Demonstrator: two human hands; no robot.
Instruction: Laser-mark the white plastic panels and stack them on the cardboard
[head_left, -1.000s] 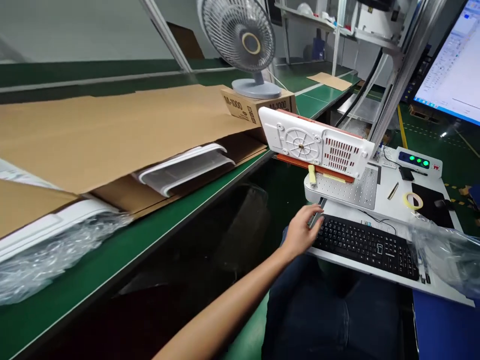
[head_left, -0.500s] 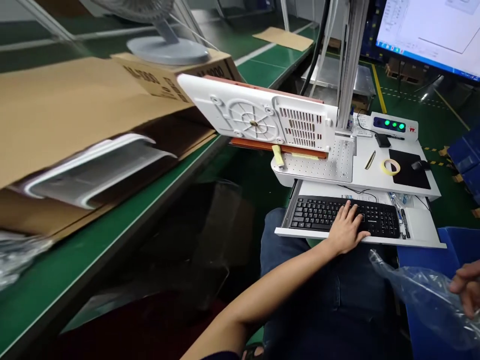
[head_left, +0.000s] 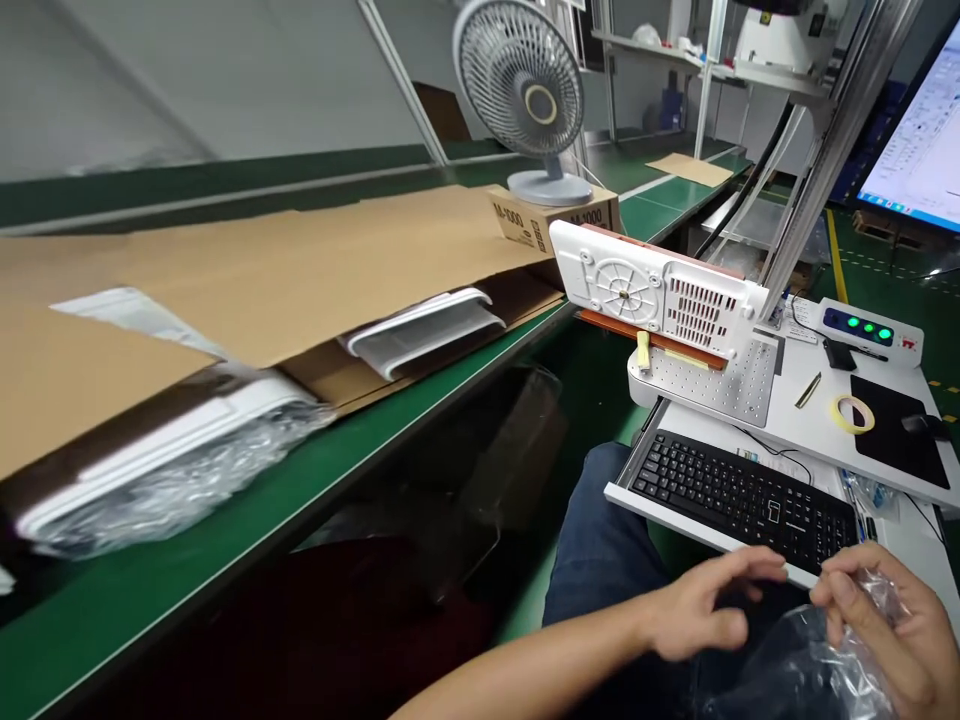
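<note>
Low at the right, my right hand (head_left: 889,620) is closed on a crumpled clear plastic bag (head_left: 814,660), which hangs over my lap. My left hand (head_left: 709,605) is just left of it, fingers apart and curved, holding nothing. Behind both hands lies a black keyboard (head_left: 739,495) on a pulled-out white drawer (head_left: 630,495). Above the drawer, a white plastic panel (head_left: 652,290) with a round ribbed pattern and slotted vents stands tilted in an orange-brown fixture (head_left: 675,345) on a perforated metal plate (head_left: 739,385).
A green workbench (head_left: 360,440) on the left carries a cardboard box (head_left: 360,250) with white parts and plastic wrap inside. A fan (head_left: 525,90) stands on a smaller box. Right of the fixture are a tape roll (head_left: 853,413), a mouse pad (head_left: 900,440) and a monitor (head_left: 919,130).
My left hand has lifted off the keyboard and come toward my right hand. The right hand has moved in from the right edge with the bag. The view has swung left and up.
</note>
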